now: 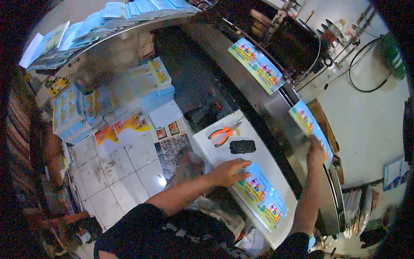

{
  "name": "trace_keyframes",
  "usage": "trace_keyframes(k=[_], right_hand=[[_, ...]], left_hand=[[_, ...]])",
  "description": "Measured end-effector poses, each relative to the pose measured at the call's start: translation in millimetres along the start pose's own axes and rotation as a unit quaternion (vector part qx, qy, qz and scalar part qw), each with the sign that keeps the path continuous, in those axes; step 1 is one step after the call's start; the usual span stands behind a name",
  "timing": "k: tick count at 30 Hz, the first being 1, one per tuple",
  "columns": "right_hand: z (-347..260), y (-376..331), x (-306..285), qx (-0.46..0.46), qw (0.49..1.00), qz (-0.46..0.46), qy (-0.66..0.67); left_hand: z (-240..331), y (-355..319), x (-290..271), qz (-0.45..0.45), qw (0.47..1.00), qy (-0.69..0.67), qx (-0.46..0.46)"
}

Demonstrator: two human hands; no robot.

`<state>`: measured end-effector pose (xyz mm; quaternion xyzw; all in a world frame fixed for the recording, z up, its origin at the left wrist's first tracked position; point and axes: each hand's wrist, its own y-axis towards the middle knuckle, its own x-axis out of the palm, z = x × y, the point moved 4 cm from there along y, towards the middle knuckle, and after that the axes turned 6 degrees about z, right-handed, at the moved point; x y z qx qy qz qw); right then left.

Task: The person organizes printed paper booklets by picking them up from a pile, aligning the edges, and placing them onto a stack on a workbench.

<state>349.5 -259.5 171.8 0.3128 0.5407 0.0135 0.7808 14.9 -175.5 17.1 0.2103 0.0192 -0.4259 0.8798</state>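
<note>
A small pile of printed booklets [261, 198], blue and yellow with cartoon figures, lies on a narrow white tabletop [282, 231]. My left hand [230, 172] grips the pile's upper left corner, its thumb on the cover. At right, my right hand [317, 153] holds the near part of another printed booklet [304, 121], lying over the metal rail [278, 112] of a machine. Its fingertips are partly hidden. Farther along the rail rests a similar booklet [256, 64]. Pliers with orange handles [222, 134] and a small black case-like object [242, 146] lie beyond my left hand.
Stacks of printed booklets [69, 110] stand on the white tiled floor [129, 172] at left. More booklets [108, 19] lie fanned along a curved shelf at the top. The dark machine head [293, 43], with rods and a black cable [366, 90], is at upper right.
</note>
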Motion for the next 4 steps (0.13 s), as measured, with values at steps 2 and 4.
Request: trace_keyframes(k=[2, 4], right_hand=[[-6, -17, 6, 0.022, 0.997, -0.023, 0.068], [-19, -51, -1, -0.087, 0.990, 0.085, 0.078]], left_hand=[[0, -1, 1, 0.016, 1.000, 0.003, 0.020], [-2, -1, 5, 0.032, 0.998, 0.040, 0.043]])
